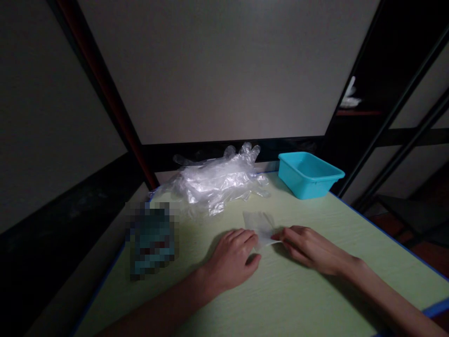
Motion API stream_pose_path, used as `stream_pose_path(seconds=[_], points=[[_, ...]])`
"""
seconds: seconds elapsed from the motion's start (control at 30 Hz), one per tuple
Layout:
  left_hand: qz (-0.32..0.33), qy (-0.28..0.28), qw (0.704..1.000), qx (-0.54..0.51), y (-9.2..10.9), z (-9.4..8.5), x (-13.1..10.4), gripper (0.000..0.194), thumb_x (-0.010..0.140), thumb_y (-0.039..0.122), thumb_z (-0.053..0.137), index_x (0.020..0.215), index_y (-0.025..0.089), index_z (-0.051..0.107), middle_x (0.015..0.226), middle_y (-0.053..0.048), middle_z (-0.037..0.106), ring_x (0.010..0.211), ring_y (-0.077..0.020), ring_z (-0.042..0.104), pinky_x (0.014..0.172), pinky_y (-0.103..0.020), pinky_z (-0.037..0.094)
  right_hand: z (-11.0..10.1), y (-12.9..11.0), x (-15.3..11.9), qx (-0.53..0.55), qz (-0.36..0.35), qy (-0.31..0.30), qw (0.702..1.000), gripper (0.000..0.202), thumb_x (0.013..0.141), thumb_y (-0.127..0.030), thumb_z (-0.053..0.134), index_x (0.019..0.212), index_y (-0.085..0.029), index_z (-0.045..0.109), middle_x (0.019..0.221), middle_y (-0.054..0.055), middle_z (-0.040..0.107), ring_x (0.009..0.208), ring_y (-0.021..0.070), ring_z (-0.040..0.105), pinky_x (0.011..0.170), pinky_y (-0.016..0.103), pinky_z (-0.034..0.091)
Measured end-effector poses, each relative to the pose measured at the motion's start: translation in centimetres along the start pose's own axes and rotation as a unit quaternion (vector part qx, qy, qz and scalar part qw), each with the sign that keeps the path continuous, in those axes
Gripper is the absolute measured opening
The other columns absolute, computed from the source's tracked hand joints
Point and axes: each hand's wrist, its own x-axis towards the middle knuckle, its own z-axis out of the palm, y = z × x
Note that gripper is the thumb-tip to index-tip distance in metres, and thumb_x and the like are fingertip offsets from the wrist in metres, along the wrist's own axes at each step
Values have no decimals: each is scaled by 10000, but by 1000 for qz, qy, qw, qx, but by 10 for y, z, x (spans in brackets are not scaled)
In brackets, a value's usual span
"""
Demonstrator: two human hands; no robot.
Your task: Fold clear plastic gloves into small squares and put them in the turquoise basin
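Observation:
A thin, whitish, translucent sheet (260, 223) lies on the pale green table in front of me; the frame does not show whether it is a flattened plastic glove. My right hand (308, 247) is closed, pinching the sheet's near right edge between thumb and fingers. At its left edge rests my left hand (234, 258), palm down, fingers bent together over the table and thumb held apart. The left fingertips touch or nearly touch the sheet, without gripping it. Beyond both hands spreads a shiny heap of clear plastic disposable gloves (219, 180).
A turquoise plastic basin (305, 182) stands at the table's back right corner. On the left lies a blurred-out teal package (153, 243). The table (266, 304) has blue edging and meets a panelled wall (231, 70) behind. A dark shelf is at the right.

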Motion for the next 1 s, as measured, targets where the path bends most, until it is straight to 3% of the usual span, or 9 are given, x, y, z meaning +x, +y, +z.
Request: stream_pose_path(seconds=[0.1,0.17,0.3,0.47,0.63,0.7,0.8,0.9,1.0], points=[[-6,-5,1000,-4,-2,1,3,217,809,128,437,959,184,584,951,-32,638,870,-169,578,805,-316,445,-3,2,4,28,-6,-17,999,193,851,-239,428,992,-144,519,859,79,614,766,170,578,676,308,471],[-8,-4,1000,-8,-3,1,4,229,808,99,432,950,185,589,937,-29,643,864,-167,581,800,-308,447,-2,6,7,45,-32,-8,998,302,812,-305,507,1067,-144,497,1006,104,593,925,198,550,796,340,447],[-10,-11,1000,-15,-2,-1,5,223,810,93,431,936,173,595,925,-37,644,834,-174,585,779,-308,446,7,9,16,75,-68,-8,995,285,836,-254,468,1102,-159,510,1140,97,553,1073,190,483,911,336,379],[-23,3,998,-52,-4,-1,5,214,801,95,435,885,176,615,864,-37,645,806,-174,581,769,-297,427,15,10,23,146,-6,-1,989,229,872,-235,381,956,-167,583,853,52,635,766,148,579,693,261,433],[-73,39,986,-147,-11,3,9,219,822,168,435,695,178,614,698,-3,610,673,-137,564,645,-227,415,14,16,37,280,98,6,955,172,822,-271,439,765,-143,540,619,-10,515,541,100,452,479,206,329],[-115,57,969,-209,-14,7,14,176,779,146,481,646,166,595,670,4,594,640,-128,555,593,-208,408,14,22,47,344,137,-12,929,149,778,-271,482,710,-141,508,561,-37,441,495,82,390,434,196,273],[-187,86,916,-345,-19,15,22,111,698,64,515,709,149,587,702,-2,603,649,-122,567,577,-193,424,17,30,60,387,158,-37,908,142,719,-259,521,647,-145,476,514,-56,401,457,67,353,415,193,245],[-230,106,861,-441,-23,21,26,268,649,31,542,896,134,545,722,-3,584,648,-118,577,592,-204,446,20,34,69,398,170,-45,900,166,685,-263,530,588,-147,464,486,-53,411,434,64,348,407,198,236],[-253,118,840,-465,-26,24,26,484,613,27,572,1063,151,442,723,29,533,593,-100,567,551,-198,445,21,34,72,407,187,-41,893,171,662,-268,530,561,-146,466,465,-51,413,418,62,337,397,201,222]])
